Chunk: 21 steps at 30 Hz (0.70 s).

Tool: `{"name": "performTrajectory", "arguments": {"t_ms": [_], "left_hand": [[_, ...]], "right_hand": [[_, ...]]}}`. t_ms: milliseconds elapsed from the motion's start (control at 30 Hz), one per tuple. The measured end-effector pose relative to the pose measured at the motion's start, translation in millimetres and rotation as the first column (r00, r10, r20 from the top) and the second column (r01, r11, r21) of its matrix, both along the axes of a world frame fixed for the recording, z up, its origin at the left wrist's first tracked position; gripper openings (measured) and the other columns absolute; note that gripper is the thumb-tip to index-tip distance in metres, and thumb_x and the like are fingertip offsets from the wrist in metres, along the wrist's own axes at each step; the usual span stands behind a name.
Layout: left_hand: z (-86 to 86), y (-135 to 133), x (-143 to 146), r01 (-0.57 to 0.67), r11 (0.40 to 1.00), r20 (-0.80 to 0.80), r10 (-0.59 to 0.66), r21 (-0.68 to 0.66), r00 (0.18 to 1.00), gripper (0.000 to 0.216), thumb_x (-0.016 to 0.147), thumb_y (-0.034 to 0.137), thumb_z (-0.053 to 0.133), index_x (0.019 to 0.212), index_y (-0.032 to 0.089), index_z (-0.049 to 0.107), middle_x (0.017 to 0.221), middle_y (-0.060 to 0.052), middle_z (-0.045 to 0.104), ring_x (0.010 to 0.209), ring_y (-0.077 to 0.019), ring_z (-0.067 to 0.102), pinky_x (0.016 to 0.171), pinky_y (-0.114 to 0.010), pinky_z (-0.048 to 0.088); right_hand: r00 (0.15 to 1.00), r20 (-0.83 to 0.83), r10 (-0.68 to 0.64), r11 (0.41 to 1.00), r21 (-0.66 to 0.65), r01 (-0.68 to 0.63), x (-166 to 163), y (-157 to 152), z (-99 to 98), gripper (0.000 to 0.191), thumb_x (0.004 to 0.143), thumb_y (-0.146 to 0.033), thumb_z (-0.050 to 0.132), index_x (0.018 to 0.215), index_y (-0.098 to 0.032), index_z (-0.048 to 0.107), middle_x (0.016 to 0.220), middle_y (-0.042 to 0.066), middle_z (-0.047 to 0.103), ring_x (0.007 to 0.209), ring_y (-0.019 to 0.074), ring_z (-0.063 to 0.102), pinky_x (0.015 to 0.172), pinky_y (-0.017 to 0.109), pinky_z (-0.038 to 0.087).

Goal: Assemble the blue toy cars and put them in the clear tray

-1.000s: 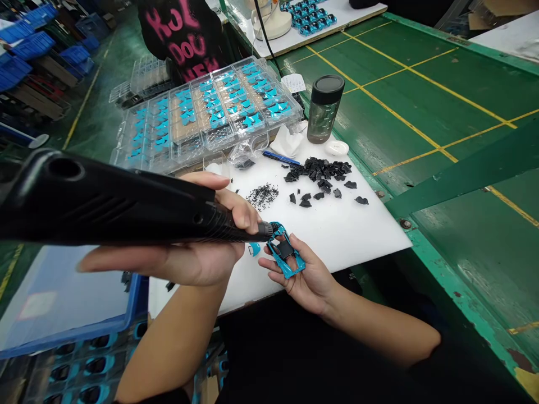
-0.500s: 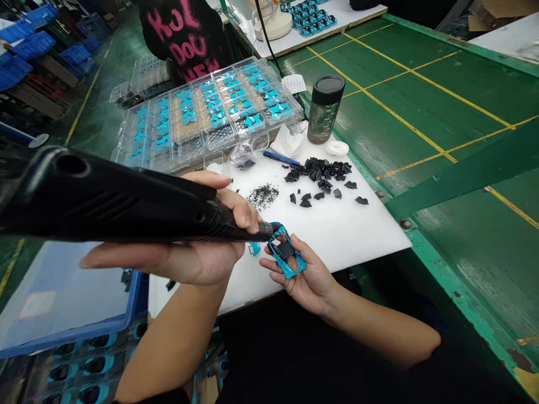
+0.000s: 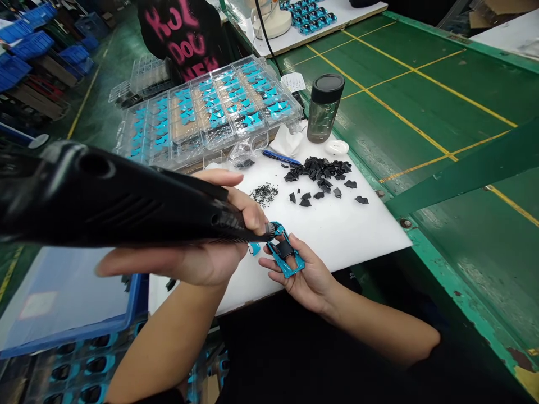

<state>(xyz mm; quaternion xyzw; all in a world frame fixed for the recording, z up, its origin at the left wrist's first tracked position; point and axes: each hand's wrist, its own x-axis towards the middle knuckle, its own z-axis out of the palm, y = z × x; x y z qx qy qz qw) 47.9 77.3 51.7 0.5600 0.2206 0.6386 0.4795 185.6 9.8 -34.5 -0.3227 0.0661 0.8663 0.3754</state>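
Gripping: my left hand [image 3: 210, 261] closed around a black rotary tool [image 3: 126, 207]
Cradling: my right hand [image 3: 311, 283] cupping a teal plastic car body [image 3: 287, 268]
Long axis: runs far-left to near-right, tool tip touching its far end

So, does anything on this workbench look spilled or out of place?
Loose black plastic scraps and a patch of fine black crumbs lie scattered over the white plastic board, like a spill. A small blue piece also sits loose near the blue part in the right hand.
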Motion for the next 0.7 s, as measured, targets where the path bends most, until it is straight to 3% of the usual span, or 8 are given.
{"name": "performTrajectory", "arguments": {"t_ms": [133, 233, 500, 700], "left_hand": [[-6.1, 5, 1, 0.043, 0.996, 0.026, -0.046, 0.082, 0.999, 0.102, 0.06, 0.099, 0.029, 0.1, 0.014, 0.07, 0.06, -0.005, 0.069, 0.043, -0.0179, 0.062, 0.041, -0.029, 0.051], [-5.2, 5, 5, -0.013, 0.994, 0.023, 0.01, 0.11, 1.0, 0.095, 0.063, 0.098, 0.034, 0.097, 0.018, 0.072, 0.057, -0.003, 0.066, 0.04, -0.0167, 0.06, 0.038, -0.029, 0.049], [6.1, 10, 9, -0.064, 0.996, 0.038, 0.066, -0.059, 0.997, 0.104, 0.043, 0.104, 0.032, 0.081, 0.017, 0.074, 0.041, -0.002, 0.057, 0.032, -0.0162, 0.054, 0.031, -0.027, 0.044], [10.6, 2, 18, -0.141, 0.987, 0.039, 0.145, -0.082, 0.989, 0.092, 0.047, 0.102, 0.037, 0.068, 0.018, 0.07, 0.037, -0.001, 0.052, 0.031, -0.0186, 0.054, 0.03, -0.029, 0.044]], "right_hand": [[1.0, -0.013, 0.004, 1.0, 0.011, -0.004, 0, 1, -1.1, 0.036, 0.101, -0.038, 0.046, 0.1, -0.014, 0.073, 0.092, 0.006, 0.079, 0.077, 0.0198, 0.077, 0.059, 0.024, 0.062], [1.0, -0.014, 0.01, 1.0, 0.015, -0.01, -2, 1, -1.7, 0.036, 0.102, -0.038, 0.045, 0.099, -0.015, 0.073, 0.091, 0.005, 0.079, 0.077, 0.0193, 0.077, 0.059, 0.024, 0.061], [1.0, -0.019, 0.019, 0.999, 0.031, -0.018, -2, -1, -2.9, 0.037, 0.103, -0.037, 0.043, 0.101, -0.014, 0.072, 0.092, 0.005, 0.078, 0.077, 0.0184, 0.077, 0.058, 0.023, 0.061], [1.0, -0.015, 0.02, 0.999, 0.041, -0.02, -1, -1, -4.7, 0.037, 0.103, -0.036, 0.043, 0.1, -0.013, 0.072, 0.091, 0.005, 0.078, 0.074, 0.0174, 0.077, 0.058, 0.023, 0.06]]}}
